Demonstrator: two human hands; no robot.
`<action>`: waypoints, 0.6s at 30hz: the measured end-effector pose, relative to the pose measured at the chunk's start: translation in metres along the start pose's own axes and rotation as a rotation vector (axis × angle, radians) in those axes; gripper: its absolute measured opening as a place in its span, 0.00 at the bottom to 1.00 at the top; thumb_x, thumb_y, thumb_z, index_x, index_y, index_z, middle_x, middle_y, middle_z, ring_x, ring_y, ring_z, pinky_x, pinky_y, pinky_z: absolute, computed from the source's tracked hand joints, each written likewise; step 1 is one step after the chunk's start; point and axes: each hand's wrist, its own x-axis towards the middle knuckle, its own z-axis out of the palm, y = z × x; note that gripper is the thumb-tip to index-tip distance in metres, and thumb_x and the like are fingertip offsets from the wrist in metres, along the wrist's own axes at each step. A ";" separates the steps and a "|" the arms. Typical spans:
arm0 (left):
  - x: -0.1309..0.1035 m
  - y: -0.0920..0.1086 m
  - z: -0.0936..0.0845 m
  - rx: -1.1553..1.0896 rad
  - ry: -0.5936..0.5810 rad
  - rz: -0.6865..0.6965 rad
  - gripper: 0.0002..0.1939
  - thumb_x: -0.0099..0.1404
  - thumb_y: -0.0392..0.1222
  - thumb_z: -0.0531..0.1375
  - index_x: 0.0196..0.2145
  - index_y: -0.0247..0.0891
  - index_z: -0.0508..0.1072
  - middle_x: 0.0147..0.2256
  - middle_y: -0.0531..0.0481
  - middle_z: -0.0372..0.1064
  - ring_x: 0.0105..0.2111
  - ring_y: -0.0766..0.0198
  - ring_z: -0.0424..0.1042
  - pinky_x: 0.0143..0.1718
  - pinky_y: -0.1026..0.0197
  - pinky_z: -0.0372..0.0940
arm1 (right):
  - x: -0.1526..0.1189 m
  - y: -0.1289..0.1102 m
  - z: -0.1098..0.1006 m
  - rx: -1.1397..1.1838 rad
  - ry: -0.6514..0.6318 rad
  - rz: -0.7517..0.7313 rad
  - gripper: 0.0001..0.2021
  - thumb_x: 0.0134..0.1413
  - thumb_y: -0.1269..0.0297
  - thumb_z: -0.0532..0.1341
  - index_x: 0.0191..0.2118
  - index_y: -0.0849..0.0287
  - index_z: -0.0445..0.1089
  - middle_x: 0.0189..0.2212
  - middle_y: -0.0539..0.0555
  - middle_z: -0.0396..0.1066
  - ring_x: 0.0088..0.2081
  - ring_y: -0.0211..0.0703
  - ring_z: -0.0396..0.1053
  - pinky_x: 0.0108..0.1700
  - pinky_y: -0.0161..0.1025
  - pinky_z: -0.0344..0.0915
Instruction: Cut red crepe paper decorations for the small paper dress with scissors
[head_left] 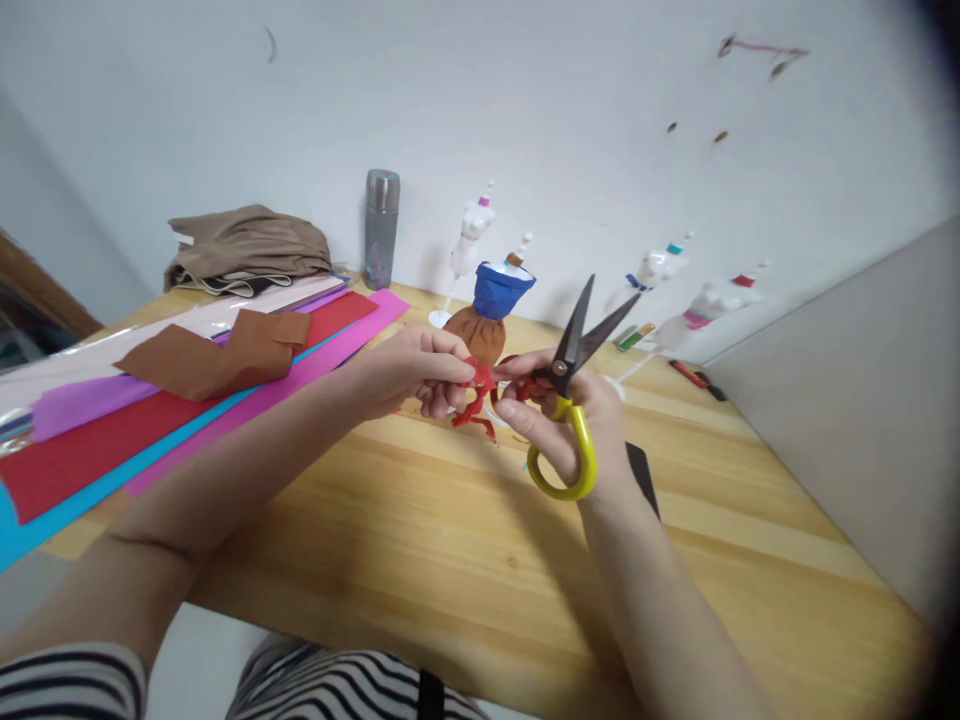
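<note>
Pinched between the fingertips of my left hand (416,365) is a crumpled red strip (480,376), its curled ends hanging over the table. My right hand (604,425) holds scissors (581,450) with yellow handles. Their dark blades stand apart and point up and away. The right fingertips also meet the red strip, and a red curl of it shows at them. Just behind the hands stands a small white mannequin with a blue top (504,292) and a gathered brown skirt (477,335). Its base is mostly hidden by my hands.
Left lie red, blue, pink and purple sheets (180,425) with a brown piece (217,355) on top. Behind are folded brown cloth (251,240) and a grey flask (382,230). More mannequins (472,222) stand along the wall, two at right (720,300). A dark flat object (643,478) lies beside my right wrist.
</note>
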 end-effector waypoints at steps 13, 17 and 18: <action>-0.001 0.003 0.005 0.048 0.305 0.096 0.09 0.59 0.34 0.63 0.21 0.33 0.73 0.20 0.51 0.72 0.16 0.73 0.68 0.18 0.72 0.61 | -0.015 -0.017 0.001 0.241 -0.289 0.193 0.27 0.60 0.34 0.63 0.37 0.58 0.72 0.27 0.54 0.74 0.22 0.39 0.65 0.24 0.38 0.63; -0.003 0.007 0.007 -0.025 0.384 0.132 0.09 0.60 0.32 0.63 0.22 0.34 0.73 0.18 0.52 0.71 0.17 0.73 0.68 0.18 0.72 0.61 | -0.014 -0.022 0.004 0.136 -0.379 0.304 0.30 0.59 0.31 0.61 0.34 0.58 0.71 0.26 0.54 0.72 0.21 0.38 0.64 0.23 0.37 0.63; -0.003 0.008 0.007 -0.042 0.403 0.137 0.09 0.60 0.32 0.63 0.22 0.34 0.72 0.18 0.51 0.71 0.17 0.72 0.68 0.18 0.72 0.61 | -0.014 -0.022 0.004 0.110 -0.379 0.321 0.30 0.59 0.31 0.61 0.34 0.58 0.71 0.26 0.54 0.72 0.21 0.38 0.64 0.22 0.37 0.63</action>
